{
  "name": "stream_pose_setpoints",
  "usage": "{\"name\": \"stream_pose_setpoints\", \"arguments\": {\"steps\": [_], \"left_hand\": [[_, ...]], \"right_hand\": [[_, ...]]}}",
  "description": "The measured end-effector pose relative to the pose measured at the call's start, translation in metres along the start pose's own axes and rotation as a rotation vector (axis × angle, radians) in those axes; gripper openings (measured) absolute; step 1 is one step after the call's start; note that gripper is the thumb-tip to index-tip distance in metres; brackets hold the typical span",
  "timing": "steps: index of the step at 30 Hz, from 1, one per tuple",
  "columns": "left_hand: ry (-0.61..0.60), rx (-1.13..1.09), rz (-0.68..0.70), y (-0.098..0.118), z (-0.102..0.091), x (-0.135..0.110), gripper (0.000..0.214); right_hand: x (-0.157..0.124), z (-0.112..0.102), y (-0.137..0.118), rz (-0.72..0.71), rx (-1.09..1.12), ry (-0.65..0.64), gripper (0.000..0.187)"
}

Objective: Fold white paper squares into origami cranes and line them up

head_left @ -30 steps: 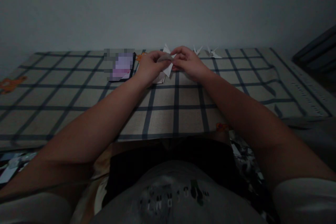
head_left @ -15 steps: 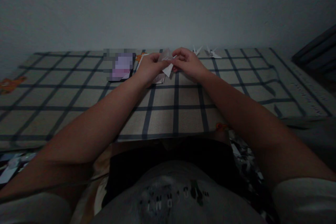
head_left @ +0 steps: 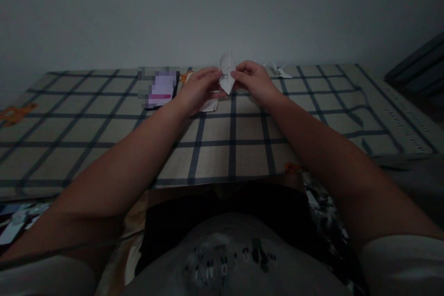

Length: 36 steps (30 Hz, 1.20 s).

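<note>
A folded piece of white paper (head_left: 227, 74), pointed at top and bottom, is held up between both hands above the table. My left hand (head_left: 201, 85) grips its left edge, fingers closed on it. From the other side my right hand (head_left: 255, 78) pinches the paper between thumb and fingers. Under and behind my left hand lies a pale paper stack (head_left: 210, 105), mostly covered by the hand. Past my right hand stands a white origami crane (head_left: 281, 70); a thin white tip of another folded piece shows beside it.
A phone (head_left: 163, 88) with a lit, partly pixelated screen lies left of my hands. The checked tablecloth (head_left: 215, 157) covers the table, which meets a plain wall (head_left: 222, 9) at the back. Dark slats (head_left: 419, 69) rise at the far right.
The folded paper has been turned and opened wider, now upright with its broad face towards me. My right hand has shifted slightly right and hides more of the nearer folded piece.
</note>
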State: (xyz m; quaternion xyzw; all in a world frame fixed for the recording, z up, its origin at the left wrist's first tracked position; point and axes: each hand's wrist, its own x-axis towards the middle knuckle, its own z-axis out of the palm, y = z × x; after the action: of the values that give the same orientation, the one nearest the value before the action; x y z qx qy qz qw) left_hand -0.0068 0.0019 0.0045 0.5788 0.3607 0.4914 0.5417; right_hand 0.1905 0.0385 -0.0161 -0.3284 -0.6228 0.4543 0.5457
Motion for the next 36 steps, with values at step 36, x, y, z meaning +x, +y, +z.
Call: {"name": "stream_pose_setpoints", "arguments": {"steps": [36], "left_hand": [[-0.025,0.076,0.059,-0.001,-0.003,-0.005,0.024]], "right_hand": [[-0.003,-0.001,-0.001,-0.001,0.011,-0.085,0.023]]}}
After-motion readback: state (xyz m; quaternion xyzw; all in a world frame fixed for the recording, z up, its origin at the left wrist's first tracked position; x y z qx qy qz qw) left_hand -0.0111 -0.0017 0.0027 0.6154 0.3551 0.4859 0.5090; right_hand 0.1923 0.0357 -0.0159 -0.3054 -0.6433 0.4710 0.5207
